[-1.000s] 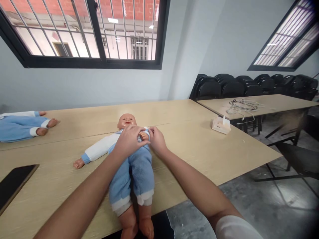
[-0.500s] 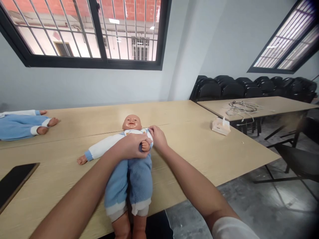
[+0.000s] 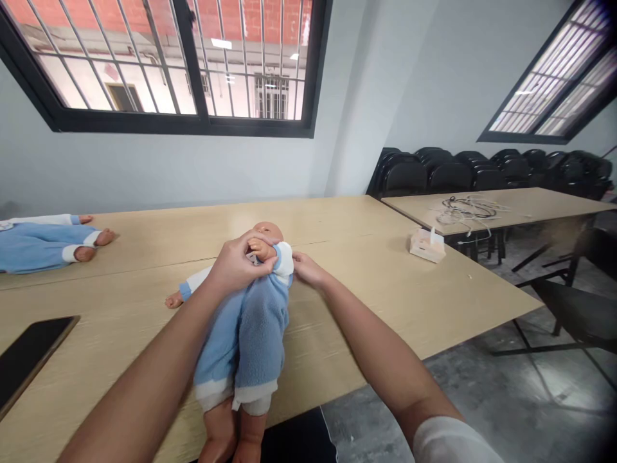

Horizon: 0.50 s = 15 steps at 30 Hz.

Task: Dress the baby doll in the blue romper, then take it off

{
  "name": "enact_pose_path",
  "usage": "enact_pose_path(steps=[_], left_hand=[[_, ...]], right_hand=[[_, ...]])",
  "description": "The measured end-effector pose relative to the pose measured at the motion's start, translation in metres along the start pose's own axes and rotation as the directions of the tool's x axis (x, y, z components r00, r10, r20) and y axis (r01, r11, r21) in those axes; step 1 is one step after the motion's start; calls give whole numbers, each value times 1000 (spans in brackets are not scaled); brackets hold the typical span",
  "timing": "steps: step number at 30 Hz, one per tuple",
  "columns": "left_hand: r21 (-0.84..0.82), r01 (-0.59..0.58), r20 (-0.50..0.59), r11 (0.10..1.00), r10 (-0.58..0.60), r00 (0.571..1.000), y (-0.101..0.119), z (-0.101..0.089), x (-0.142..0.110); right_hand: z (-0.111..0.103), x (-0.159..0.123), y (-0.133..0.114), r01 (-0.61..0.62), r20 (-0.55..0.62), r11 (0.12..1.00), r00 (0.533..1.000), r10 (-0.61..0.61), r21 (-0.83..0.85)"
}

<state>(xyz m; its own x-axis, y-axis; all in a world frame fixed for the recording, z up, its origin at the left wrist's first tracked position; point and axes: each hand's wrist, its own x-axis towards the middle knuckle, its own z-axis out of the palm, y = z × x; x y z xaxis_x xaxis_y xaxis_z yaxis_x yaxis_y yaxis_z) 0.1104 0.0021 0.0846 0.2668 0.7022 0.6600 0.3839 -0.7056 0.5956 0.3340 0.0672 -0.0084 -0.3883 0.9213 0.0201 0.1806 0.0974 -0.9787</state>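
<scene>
Head camera: our left hand [image 3: 234,262] was closed around the wrist of a baby doll [image 3: 263,328], holding the doll's small hand [image 3: 260,248] up in front of its chin. Our right hand [image 3: 308,269] was at the doll's white sleeve [image 3: 285,260], its fingertips touching the outer side by the shoulder; whether they pinched the cloth, we could not tell. We had the doll lying face up near the middle of the table [image 3: 366,308], head toward the far edge, lower legs crossing the near edge and running out of view. Its blue trousers [image 3: 216,360] ended in white cuffs, and its other arm, with a blue cuff [image 3: 184,290], stretched toward the table's left end, partly behind our forearm.

Near the table's left end we saw a smartphone [image 3: 36,350], cut off by the view. Beyond it, toward the far left corner, lay a second doll [image 3: 45,243] in similar clothes, only partly in view. A tissue box [image 3: 427,245] stood by the right edge. Past that edge, tangled cables [image 3: 470,209] lay on another table [image 3: 554,199], with stacked folding chairs [image 3: 407,172] behind it along the wall.
</scene>
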Motion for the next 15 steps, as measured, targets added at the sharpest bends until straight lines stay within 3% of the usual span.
enact_pose_path(steps=[2,4,7,9,10,12,15], left_hand=[[22,-12,-31,1000,13,999,-1,-1,0],[22,-18,-41,1000,18,999,-1,-2,0],[21,-13,-63,1000,14,998,-1,-2,0],[31,-15,-67,999,17,998,-1,1,-1],[40,-20,-57,999,22,998,-1,3,-1],[73,-51,13,996,50,999,0,8,-2],[166,-195,244,967,151,958,5,19,-4]], right_hand=[[-9,-8,0,-123,182,991,977,112,53],[-12,-13,1,-168,209,985,962,174,-48],[0,-10,4,-117,-30,954,993,113,-276],[12,-5,5,-94,-185,947,982,38,-306],[16,-3,6,-97,-209,958,977,39,-271],[16,0,5,-132,-162,975,981,104,-177],[-1,-5,1,-233,-32,968,972,231,-89]])
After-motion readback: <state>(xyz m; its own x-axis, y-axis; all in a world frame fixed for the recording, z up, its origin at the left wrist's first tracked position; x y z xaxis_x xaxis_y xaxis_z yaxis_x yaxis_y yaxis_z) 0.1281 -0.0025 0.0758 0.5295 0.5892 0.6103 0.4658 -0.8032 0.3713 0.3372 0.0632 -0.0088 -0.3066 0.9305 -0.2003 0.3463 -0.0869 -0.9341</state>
